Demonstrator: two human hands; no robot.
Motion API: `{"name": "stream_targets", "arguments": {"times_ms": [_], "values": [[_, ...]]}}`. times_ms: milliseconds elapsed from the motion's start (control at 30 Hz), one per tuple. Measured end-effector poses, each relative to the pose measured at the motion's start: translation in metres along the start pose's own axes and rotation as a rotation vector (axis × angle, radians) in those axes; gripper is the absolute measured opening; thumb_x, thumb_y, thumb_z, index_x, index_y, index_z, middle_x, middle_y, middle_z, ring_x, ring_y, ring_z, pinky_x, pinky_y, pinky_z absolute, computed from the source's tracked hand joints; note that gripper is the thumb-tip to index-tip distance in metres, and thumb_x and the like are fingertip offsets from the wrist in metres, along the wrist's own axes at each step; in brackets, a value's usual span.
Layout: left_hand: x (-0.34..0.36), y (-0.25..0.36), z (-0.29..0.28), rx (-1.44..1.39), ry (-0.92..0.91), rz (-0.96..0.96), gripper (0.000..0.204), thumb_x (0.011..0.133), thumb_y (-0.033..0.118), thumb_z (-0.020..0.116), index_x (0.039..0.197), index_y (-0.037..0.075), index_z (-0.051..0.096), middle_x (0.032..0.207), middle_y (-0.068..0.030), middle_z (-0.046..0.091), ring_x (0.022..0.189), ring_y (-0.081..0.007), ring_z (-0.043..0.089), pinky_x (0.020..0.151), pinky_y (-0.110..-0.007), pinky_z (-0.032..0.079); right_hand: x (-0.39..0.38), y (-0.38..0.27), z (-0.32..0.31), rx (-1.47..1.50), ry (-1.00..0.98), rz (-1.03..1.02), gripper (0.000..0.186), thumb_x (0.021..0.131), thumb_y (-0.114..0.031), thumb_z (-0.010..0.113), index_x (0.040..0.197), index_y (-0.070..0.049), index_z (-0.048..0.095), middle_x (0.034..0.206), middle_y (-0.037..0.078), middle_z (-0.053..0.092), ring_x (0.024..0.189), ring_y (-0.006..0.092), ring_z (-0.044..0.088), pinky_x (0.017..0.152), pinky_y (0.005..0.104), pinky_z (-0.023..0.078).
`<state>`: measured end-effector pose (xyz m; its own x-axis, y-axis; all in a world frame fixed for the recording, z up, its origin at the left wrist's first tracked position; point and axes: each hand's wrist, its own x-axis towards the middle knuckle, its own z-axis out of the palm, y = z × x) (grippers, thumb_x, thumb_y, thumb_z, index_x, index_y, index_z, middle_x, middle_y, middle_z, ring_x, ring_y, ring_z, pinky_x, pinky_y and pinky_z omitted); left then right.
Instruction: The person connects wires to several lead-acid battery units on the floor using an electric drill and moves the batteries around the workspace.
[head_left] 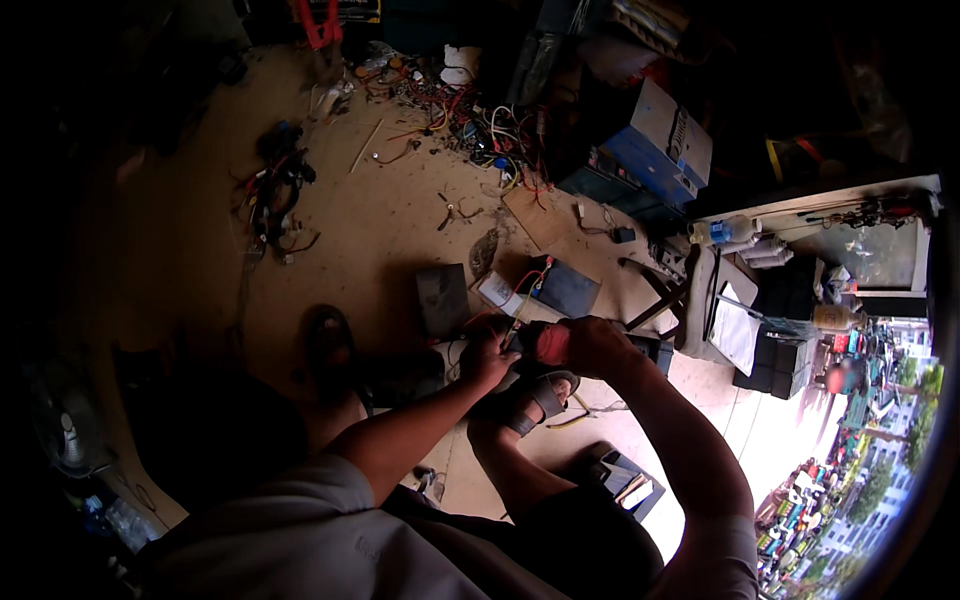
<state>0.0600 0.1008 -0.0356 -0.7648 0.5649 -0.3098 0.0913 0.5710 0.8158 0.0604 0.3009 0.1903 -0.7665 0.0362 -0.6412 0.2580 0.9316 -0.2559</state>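
Observation:
Near the centre my left hand (488, 356) is closed round the end of a thin wire or tool (512, 333), with red leads close by. My right hand (594, 345) grips a dark object with a red part (550, 345), just right of my left hand and above my sandalled foot (532, 405). Its exact kind is hard to make out. Beyond my hands, a black battery-like block (565, 287) with red and yellow leads lies beside a white flat item (500, 292) and a dark block (440, 300).
Tangled wires (470, 125) and a dark cable bundle (280, 190) lie on the floor ahead. A blue-sided box (655, 145), bottles (718, 230) and a chair with papers (733, 330) are at right, beside a bright doorway to a street. A fan (70, 425) stands at far left.

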Motion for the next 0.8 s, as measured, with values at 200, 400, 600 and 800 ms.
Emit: {"name": "stream_targets", "arguments": {"times_ms": [200,400,600,800], "values": [[-0.004,0.017,-0.016,-0.002,0.063,0.033,0.057,0.076,0.034,0.086,0.125,0.012,0.068,0.098,-0.0166,0.072,0.092,-0.0387,0.07,0.078,-0.048,0.057,0.007,0.008,-0.002,-0.099,-0.074,0.0,0.038,0.085,-0.034,0.074,0.115,-0.011,0.072,0.106,0.018,0.076,0.105,0.0365,0.072,0.092,0.0476,0.057],[-0.002,0.005,-0.007,-0.002,0.012,-0.014,0.057,0.076,0.032,0.086,0.126,0.012,0.067,0.101,-0.0164,0.072,0.094,-0.0389,0.07,0.079,-0.048,0.057,0.012,0.006,-0.013,-0.155,-0.097,-0.102,0.031,0.085,-0.028,0.071,0.111,-0.012,0.072,0.103,0.016,0.076,0.103,0.0354,0.072,0.091,0.0454,0.057],[-0.002,0.002,-0.005,-0.039,0.05,0.053,0.054,0.077,0.031,0.086,0.125,0.013,0.067,0.101,-0.0161,0.071,0.093,-0.0394,0.07,0.078,-0.049,0.056,0.012,-0.01,-0.033,-0.275,-0.125,-0.167,0.027,0.086,-0.024,0.068,0.11,-0.013,0.071,0.102,0.014,0.076,0.1,0.0339,0.073,0.088,0.0436,0.058],[-0.001,0.001,-0.004,-0.014,0.008,0.03,0.055,0.079,0.035,0.086,0.124,0.012,0.065,0.102,-0.0168,0.07,0.092,-0.0404,0.069,0.076,-0.052,0.056,0.022,0.008,-0.023,-0.288,-0.101,-0.226,0.026,0.086,-0.026,0.067,0.109,-0.013,0.07,0.099,0.013,0.076,0.095,0.0341,0.074,0.085,0.0439,0.059]]}}
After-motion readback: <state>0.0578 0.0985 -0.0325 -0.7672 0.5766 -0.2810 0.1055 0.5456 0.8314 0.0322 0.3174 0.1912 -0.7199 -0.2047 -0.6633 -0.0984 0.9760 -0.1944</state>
